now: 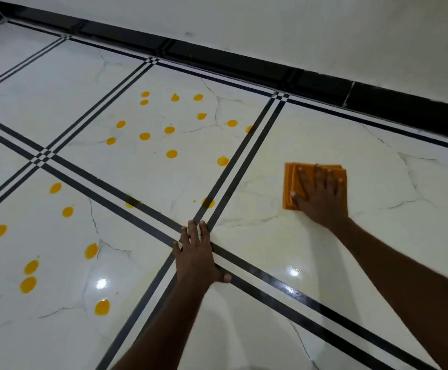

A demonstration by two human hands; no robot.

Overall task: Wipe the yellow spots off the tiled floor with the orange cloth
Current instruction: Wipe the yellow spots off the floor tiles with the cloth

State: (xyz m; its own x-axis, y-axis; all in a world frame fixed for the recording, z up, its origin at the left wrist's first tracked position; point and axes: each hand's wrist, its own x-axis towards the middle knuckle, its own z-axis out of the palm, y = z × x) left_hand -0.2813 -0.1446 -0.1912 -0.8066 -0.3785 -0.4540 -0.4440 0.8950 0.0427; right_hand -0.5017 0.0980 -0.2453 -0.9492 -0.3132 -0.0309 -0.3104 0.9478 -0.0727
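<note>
pressing: my right hand (321, 198) flat on the orange cloth (292, 180) — soft, light, folded
left hand (198, 255): spread, holding nothing
yellow spots (171, 154): ten o'clock

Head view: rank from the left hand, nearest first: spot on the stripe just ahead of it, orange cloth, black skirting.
From the left hand, flat on the stripe crossing:
1. Stripe spot, straight ahead on the double stripe.
2. Orange cloth, ahead and to the right, under the right hand.
3. Black skirting, farthest, at the foot of the wall.
</note>
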